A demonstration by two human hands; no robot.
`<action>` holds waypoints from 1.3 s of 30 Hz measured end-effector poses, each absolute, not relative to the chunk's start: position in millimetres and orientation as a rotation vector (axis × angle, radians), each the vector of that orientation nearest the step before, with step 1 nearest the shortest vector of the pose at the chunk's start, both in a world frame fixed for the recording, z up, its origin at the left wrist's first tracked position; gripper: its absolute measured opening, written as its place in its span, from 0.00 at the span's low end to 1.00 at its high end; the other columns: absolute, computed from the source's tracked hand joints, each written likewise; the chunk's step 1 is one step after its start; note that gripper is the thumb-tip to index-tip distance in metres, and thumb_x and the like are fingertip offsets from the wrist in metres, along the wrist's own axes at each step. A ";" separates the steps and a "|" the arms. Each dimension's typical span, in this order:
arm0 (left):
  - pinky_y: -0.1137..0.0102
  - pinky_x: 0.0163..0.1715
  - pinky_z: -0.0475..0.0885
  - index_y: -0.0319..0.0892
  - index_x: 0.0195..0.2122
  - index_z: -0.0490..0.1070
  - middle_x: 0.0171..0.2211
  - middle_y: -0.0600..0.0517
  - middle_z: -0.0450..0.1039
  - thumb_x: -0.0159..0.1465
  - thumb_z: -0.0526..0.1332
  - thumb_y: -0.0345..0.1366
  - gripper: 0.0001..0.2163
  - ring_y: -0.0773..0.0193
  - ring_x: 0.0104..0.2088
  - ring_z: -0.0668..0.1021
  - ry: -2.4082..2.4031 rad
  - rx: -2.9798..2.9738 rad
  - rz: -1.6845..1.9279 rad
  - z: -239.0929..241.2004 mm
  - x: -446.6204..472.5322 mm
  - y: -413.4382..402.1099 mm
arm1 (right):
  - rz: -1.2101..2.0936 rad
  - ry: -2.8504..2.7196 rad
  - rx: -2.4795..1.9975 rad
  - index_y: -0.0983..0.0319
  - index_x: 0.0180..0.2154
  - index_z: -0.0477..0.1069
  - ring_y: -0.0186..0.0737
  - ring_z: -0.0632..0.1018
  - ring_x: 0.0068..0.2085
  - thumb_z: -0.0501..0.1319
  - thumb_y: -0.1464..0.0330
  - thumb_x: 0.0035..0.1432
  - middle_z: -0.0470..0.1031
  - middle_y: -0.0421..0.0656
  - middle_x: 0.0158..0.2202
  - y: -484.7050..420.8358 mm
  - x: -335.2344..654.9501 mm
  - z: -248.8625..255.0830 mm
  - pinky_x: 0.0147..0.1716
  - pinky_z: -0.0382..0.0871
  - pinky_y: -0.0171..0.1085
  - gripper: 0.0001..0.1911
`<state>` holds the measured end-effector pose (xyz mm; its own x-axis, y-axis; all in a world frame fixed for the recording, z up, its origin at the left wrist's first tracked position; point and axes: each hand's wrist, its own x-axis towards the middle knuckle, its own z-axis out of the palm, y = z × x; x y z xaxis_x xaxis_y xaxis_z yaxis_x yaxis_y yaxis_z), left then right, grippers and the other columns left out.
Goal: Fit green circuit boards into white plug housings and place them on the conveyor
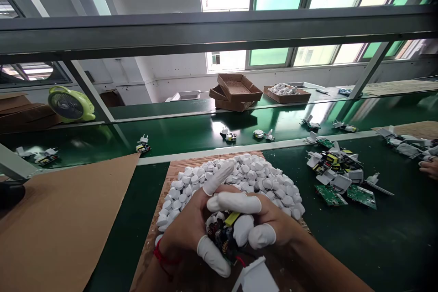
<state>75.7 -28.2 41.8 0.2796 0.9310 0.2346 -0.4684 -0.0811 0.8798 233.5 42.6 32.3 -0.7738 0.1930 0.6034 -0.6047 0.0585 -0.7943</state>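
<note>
Both my hands wear white finger cots and meet at the bottom centre. My left hand [186, 230] and my right hand [270, 223] are closed together around a small circuit board [224, 235] with dark coils and a yellow part. A white plastic charger shell [255, 276] lies just below the hands. Behind them a heap of small white plastic caps [246, 178] covers a cardboard sheet [178, 166] on the green work surface [376, 246].
Green circuit boards and white charger shells [337, 173] are scattered to the right. Another person's hand [429, 167] shows at the right edge. A large cardboard sheet [61, 219] lies left. Charger assemblies [228, 135] sit on the green conveyor; cardboard trays [237, 91] and a yellow-green fan [70, 105] stand behind.
</note>
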 end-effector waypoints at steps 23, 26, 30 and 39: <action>0.70 0.40 0.74 0.52 0.63 0.58 0.45 0.50 0.77 0.43 0.77 0.29 0.47 0.54 0.45 0.78 0.997 1.429 1.231 52.3 51.9 -18.9 | 1.578 -1.536 -0.272 0.57 0.42 0.79 0.48 0.73 0.52 0.55 0.56 0.66 0.75 0.45 0.49 57.8 227.2 15.9 0.55 0.64 0.47 0.17; 0.74 0.39 0.74 0.44 0.56 0.68 0.41 0.50 0.78 0.46 0.74 0.27 0.35 0.58 0.43 0.78 1.107 0.987 1.655 46.0 26.8 -10.0 | 1.681 -1.309 -0.300 0.54 0.46 0.77 0.48 0.72 0.53 0.60 0.53 0.62 0.74 0.44 0.51 57.5 222.0 12.4 0.51 0.68 0.46 0.16; 0.76 0.35 0.73 0.36 0.39 0.73 0.32 0.52 0.74 0.63 0.58 0.23 0.06 0.71 0.31 0.77 1.457 0.403 1.982 24.1 -24.2 3.2 | 1.632 -1.182 -0.330 0.55 0.38 0.80 0.44 0.76 0.45 0.66 0.55 0.57 0.79 0.43 0.42 59.7 221.5 13.8 0.43 0.72 0.40 0.13; 0.68 0.53 0.67 0.42 0.44 0.71 0.59 0.47 0.66 0.67 0.50 0.33 0.12 0.61 0.59 0.69 1.389 0.531 2.218 14.9 -55.7 9.7 | 1.386 -1.485 -0.415 0.61 0.33 0.80 0.45 0.78 0.36 0.59 0.54 0.60 0.79 0.46 0.34 60.9 225.1 16.8 0.38 0.74 0.40 0.19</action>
<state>-55.7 9.7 14.9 -0.8160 0.5731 0.0761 -0.1817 -0.3792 0.9073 225.1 60.9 16.8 -0.4220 0.7986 0.4291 -0.3733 0.2782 -0.8850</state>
